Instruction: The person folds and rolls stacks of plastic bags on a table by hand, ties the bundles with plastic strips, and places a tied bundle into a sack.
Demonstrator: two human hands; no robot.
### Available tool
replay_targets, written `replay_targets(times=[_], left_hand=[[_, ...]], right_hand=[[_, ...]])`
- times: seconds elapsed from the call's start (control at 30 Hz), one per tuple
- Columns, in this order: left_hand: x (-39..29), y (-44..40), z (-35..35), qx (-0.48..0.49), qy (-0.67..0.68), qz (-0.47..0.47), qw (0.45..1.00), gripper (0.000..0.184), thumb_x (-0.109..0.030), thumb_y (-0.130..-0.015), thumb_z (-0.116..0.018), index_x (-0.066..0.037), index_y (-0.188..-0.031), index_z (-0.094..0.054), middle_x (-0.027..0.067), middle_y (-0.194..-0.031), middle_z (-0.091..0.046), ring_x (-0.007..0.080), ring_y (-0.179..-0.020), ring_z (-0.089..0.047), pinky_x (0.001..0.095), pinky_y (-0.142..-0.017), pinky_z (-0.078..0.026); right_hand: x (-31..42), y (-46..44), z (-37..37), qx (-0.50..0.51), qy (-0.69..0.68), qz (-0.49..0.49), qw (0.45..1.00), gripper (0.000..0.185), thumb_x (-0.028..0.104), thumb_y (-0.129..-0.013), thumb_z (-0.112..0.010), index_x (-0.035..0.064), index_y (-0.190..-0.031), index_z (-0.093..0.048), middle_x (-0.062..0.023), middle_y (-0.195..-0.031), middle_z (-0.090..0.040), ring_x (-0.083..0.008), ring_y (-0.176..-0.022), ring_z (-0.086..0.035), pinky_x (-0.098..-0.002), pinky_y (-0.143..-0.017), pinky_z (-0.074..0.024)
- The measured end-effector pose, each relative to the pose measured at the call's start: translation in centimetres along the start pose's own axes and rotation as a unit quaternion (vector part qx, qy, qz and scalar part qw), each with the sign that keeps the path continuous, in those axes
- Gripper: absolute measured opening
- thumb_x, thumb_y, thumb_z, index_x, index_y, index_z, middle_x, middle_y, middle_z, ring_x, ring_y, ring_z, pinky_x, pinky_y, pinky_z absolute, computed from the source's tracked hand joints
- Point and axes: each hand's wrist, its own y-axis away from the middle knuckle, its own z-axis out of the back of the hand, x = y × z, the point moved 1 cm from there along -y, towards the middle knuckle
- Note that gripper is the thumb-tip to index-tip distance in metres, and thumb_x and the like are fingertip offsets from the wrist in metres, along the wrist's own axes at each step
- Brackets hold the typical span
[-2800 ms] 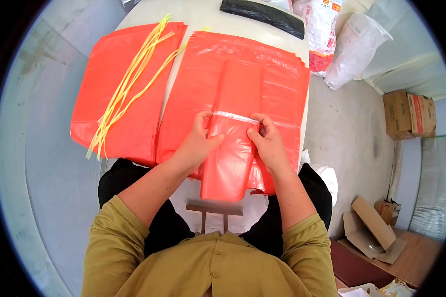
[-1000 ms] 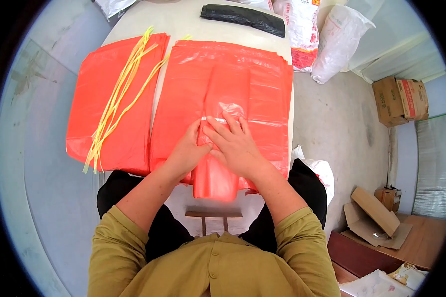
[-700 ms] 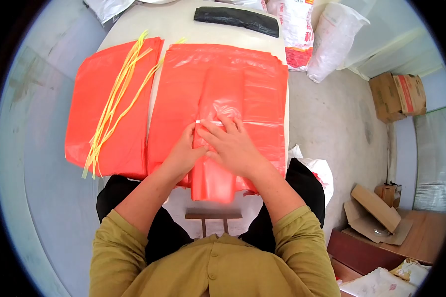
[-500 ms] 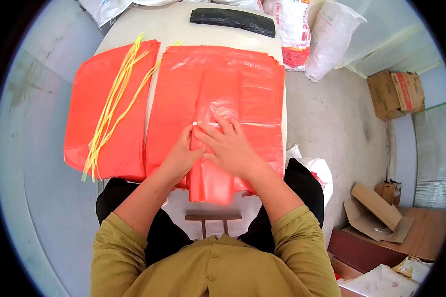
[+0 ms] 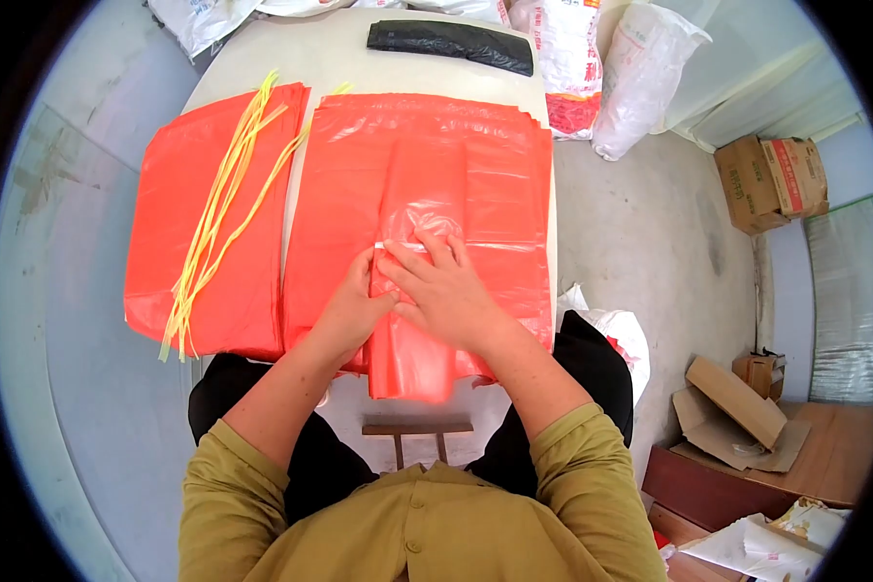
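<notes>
A long folded bundle of red plastic bags [image 5: 415, 364] lies upright in view on a wider stack of red plastic bags [image 5: 335, 194], its near end hanging past the table edge. A narrow white band [image 5: 409, 246] crosses the bundle just by my fingertips. My left hand [image 5: 352, 308] holds the bundle's left edge, thumb on top, with some fingers hidden. Flat on top, with fingers spread, rests my right hand [image 5: 443, 294]. Left of them is another stack of red bags [image 5: 179, 213], with yellow strips [image 5: 225, 209] lying across it.
A folded black plastic bundle [image 5: 450, 48] lies at the table's [image 5: 281, 48] far end. White sacks [image 5: 647, 78] stand beyond it. Cardboard boxes [image 5: 771, 184] sit to the right, with an opened carton [image 5: 737, 412] lower down. A wooden stool [image 5: 417, 429] shows below.
Both hands keep nearly the same place and pose on the folded bundle. The whole view has shifted very slightly.
</notes>
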Motion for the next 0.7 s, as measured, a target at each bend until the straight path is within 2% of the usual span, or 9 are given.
replay_targets(times=[0.13,0.23,0.27,0.33,0.43,0.57,0.67,0.7], left_hand=[[-0.8,0.0,-0.6,0.004,0.038,0.013,0.999,0.074,0.008,-0.094,-0.058,-0.004,-0.16,-0.028,0.0169,-0.148,-0.05,0.0255,-0.137,-0.052,0.04,-0.112,-0.047],[-1.5,0.4,-0.7,-0.002,0.074,0.033,0.997,0.077,0.006,-0.096,-0.059,-0.008,-0.163,-0.023,0.0193,-0.144,-0.054,0.0282,-0.131,-0.058,0.043,-0.108,-0.052],[-1.6,0.5,-0.8,-0.007,0.085,0.04,0.996,0.079,0.006,-0.096,-0.059,-0.009,-0.164,-0.022,0.0202,-0.143,-0.056,0.0292,-0.129,-0.06,0.0441,-0.107,-0.053],[-1.9,0.6,-0.9,-0.011,0.109,0.054,0.992,0.079,0.004,-0.097,-0.06,-0.009,-0.164,-0.02,0.0215,-0.143,-0.056,0.0301,-0.129,-0.06,0.0454,-0.107,-0.053],[-2.1,0.9,-1.3,-0.012,0.151,0.062,0.987,0.085,0.001,-0.097,-0.064,-0.009,-0.165,-0.014,0.0229,-0.143,-0.055,0.0308,-0.128,-0.06,0.0465,-0.105,-0.054],[-1.2,1.3,-1.6,0.003,0.191,0.067,0.979,0.092,-0.003,-0.097,-0.068,-0.01,-0.166,-0.008,0.0231,-0.145,-0.052,0.0311,-0.128,-0.059,0.0468,-0.105,-0.054],[0.1,2.9,-2.3,0.016,0.026,0.079,0.996,0.094,-0.004,-0.097,-0.068,-0.011,-0.167,-0.006,0.0212,-0.151,-0.047,0.0323,-0.13,-0.058,0.0508,-0.101,-0.056],[-0.3,3.8,-2.7,0.026,0.028,0.097,0.995,0.094,-0.004,-0.097,-0.068,-0.012,-0.167,-0.005,0.0205,-0.152,-0.045,0.0328,-0.132,-0.057,0.0525,-0.099,-0.057]], right_hand=[[-0.1,0.5,0.6,-0.052,-0.072,-0.061,0.994,0.064,0.032,-0.093,-0.073,0.0121,-0.15,-0.052,-0.0186,-0.165,-0.034,-0.0436,-0.152,-0.028,-0.0644,-0.122,-0.024],[-0.6,2.0,0.5,-0.153,-0.208,-0.211,0.943,0.071,0.019,-0.093,-0.075,0.0116,-0.156,-0.043,-0.0251,-0.167,-0.027,-0.0428,-0.153,-0.03,-0.0571,-0.124,-0.0268],[-0.7,2.8,0.8,-0.131,-0.314,-0.257,0.905,0.076,0.018,-0.093,-0.074,0.0121,-0.159,-0.037,-0.0236,-0.167,-0.027,-0.0404,-0.152,-0.031,-0.0536,-0.124,-0.0296],[-0.7,3.6,2.5,-0.085,-0.508,-0.333,0.79,0.087,0.014,-0.095,-0.074,0.0129,-0.166,-0.023,-0.0204,-0.167,-0.029,-0.0356,-0.151,-0.035,-0.0464,-0.122,-0.0352],[-0.2,4.7,1.8,-0.061,-0.662,-0.343,0.663,0.095,0.005,-0.094,-0.072,0.0133,-0.169,-0.014,-0.0179,-0.167,-0.029,-0.0304,-0.148,-0.041,-0.0422,-0.118,-0.0412],[0.3,4.6,2.2,-0.088,-0.69,-0.332,0.637,0.101,-0.002,-0.092,-0.071,0.0141,-0.17,-0.01,-0.0181,-0.166,-0.03,-0.028,-0.147,-0.042,-0.0417,-0.117,-0.0424],[0.3,4.7,3.1,-0.096,-0.692,-0.34,0.63,0.101,-0.003,-0.091,-0.071,0.0143,-0.17,-0.01,-0.0179,-0.165,-0.032,-0.0272,-0.146,-0.043,-0.0418,-0.116,-0.043],[0.1,4.7,3.4,-0.087,-0.689,-0.353,0.627,0.101,-0.003,-0.091,-0.072,0.0143,-0.17,-0.01,-0.0174,-0.165,-0.033,-0.027,-0.146,-0.044,-0.0417,-0.116,-0.0432]])
